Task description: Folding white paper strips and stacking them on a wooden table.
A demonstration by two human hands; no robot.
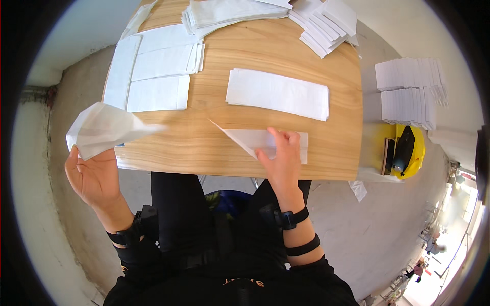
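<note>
My left hand (92,176) is raised past the table's front left corner, thumb and fingers pinching the lower edge of a thin white paper sheet (104,127). That sheet is bent and creased, its right end smeared by motion. Over the table's front edge, my right hand (283,158) curls its thumb and fingers on a folded white paper (250,138). The left part of this paper tapers to a raised point, while its right end lies on the wood under my fingers. Just beyond it lies a neat stack of long white folded papers (278,94).
On the wooden table (214,155), flat white paper piles (158,94) lie at left, with more stacks (235,13) along the far side. Upright paper bundles (408,92), a yellow bag (416,153) and a phone (388,155) sit at right. A paper scrap (358,190) is below.
</note>
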